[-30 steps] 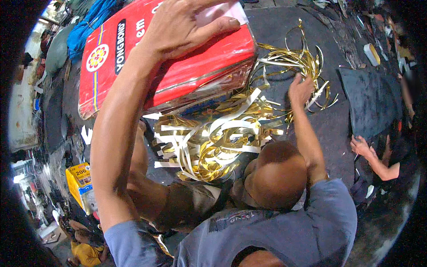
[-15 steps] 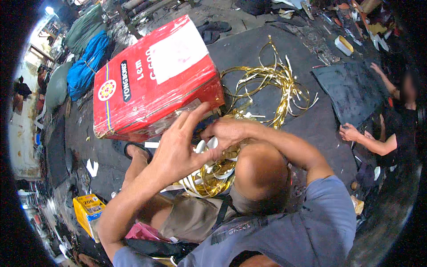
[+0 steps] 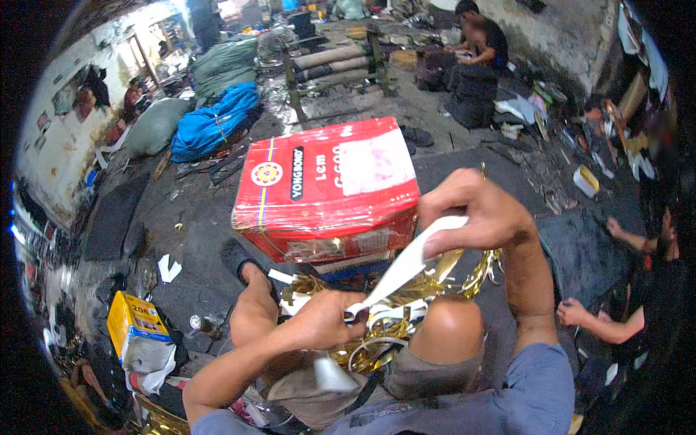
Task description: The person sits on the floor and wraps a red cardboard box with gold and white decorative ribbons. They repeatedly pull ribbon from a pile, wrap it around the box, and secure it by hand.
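Note:
A white strip (image 3: 406, 270) runs taut on a slant between my two hands. My left hand (image 3: 322, 319) is closed around its lower end above my lap. Raised in front of the right knee, my right hand (image 3: 478, 210) pinches the upper end between thumb and fingers. Below the left hand hangs a pale, motion-smeared piece (image 3: 333, 375), perhaps the strip's loose end. A tangle of gold and white strips (image 3: 373, 346) lies between my legs, partly hidden by the left hand. Just beyond my hands stands a red cardboard box (image 3: 326, 196) wrapped in clear tape.
A yellow box (image 3: 138, 319) sits by my left side, with a white scrap (image 3: 170, 268) beyond it. At right, a co-worker's hands (image 3: 573, 312) are beside a dark sheet (image 3: 602, 254). Farther off lie a blue bundle (image 3: 217, 123) and a seated person (image 3: 486, 43).
My hands were close together at the gold tangle. The right one has moved up and right, drawing the white strip out from the left. The view has tilted up, showing more of the room.

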Motion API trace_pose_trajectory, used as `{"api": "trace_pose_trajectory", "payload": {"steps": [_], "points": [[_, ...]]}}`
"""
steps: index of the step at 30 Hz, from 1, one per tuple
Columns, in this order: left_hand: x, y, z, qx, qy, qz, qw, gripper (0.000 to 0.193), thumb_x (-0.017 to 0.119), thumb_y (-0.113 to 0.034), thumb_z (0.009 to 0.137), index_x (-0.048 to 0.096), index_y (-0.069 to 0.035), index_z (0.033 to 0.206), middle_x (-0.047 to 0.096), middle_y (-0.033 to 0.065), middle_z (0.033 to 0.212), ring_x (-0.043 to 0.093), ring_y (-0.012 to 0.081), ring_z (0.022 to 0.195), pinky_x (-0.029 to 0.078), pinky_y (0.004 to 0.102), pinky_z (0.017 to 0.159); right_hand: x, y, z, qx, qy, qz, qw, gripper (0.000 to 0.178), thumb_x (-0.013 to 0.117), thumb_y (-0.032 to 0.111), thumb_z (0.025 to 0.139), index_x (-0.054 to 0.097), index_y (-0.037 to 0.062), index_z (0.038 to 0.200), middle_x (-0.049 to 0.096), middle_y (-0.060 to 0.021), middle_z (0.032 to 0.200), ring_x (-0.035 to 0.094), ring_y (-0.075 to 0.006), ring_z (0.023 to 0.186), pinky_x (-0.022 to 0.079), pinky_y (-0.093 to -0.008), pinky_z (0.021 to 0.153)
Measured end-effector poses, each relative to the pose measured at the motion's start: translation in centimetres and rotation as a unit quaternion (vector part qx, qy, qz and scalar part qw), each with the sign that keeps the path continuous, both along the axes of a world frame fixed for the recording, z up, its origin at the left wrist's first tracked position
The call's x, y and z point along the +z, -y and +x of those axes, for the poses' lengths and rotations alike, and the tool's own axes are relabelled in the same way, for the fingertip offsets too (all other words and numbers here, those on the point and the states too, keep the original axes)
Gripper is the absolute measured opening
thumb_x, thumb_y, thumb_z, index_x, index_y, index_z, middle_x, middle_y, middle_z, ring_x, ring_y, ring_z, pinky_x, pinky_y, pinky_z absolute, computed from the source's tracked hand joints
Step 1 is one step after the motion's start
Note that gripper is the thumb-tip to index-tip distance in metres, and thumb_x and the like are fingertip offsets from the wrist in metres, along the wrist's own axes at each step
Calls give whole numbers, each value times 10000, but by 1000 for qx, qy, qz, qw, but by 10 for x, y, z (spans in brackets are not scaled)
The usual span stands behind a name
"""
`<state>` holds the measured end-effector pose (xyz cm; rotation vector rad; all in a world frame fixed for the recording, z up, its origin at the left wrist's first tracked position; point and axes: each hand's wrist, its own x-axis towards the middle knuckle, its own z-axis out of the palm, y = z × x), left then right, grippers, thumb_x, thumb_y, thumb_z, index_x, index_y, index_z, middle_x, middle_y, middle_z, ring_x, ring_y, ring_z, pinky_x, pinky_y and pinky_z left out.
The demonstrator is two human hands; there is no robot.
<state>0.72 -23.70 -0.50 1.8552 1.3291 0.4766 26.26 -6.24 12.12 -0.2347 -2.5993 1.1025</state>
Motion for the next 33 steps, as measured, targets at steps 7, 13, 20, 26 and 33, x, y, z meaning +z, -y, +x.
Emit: {"api": "trace_pose_trajectory", "payload": {"steps": [7, 13, 20, 26, 33], "points": [[-9, 0, -11, -89, -43, 189, 977, 1282, 970, -372, 661, 237, 32, 1632, 350, 369, 1558, 374, 553, 1442, 323, 500, 1242, 52, 8, 24, -60, 67, 40, 995, 181, 777, 168, 924, 737, -9, 925, 731, -103, 792, 680, -154, 736, 512, -342, 678], [33, -23, 28, 29, 437, -28, 899, 256, 566, -256, 1114, 620, -21, 1198, 588, -41, 775, 551, 31, 672, 430, 220, 589, 60, 18, -26, 20, 92, 84, 992, 216, 767, 220, 924, 747, 6, 934, 698, -148, 765, 654, -217, 686, 502, -391, 676], [-52, 27, 14, -50, 131, -42, 989, 305, 710, -322, 1002, 708, -29, 1091, 661, 78, 756, 653, 245, 742, 543, 426, 733, 106, -72, 77, -249, -122, 39, 960, 157, 733, 165, 838, 710, 13, 806, 685, -30, 756, 632, -98, 734, 481, -262, 674], [27, -5, 8, 26, 163, 263, 951, 1045, 862, -388, 843, 286, -2, 1625, 415, 271, 1586, 405, 353, 1500, 337, 443, 1233, 67, -3, -20, 60, 179, 69, 980, 258, 757, 221, 936, 756, -12, 1048, 762, -127, 923, 714, -218, 855, 540, -374, 785], [72, -73, -83, 178, 189, 34, 965, 260, 746, -273, 986, 784, -16, 996, 678, -18, 735, 597, 66, 655, 476, 260, 570, 14, -80, -45, -70, 112, -93, 987, 255, 756, 261, 946, 767, 7, 963, 730, -36, 833, 622, -101, 784, 498, -318, 707]]}}
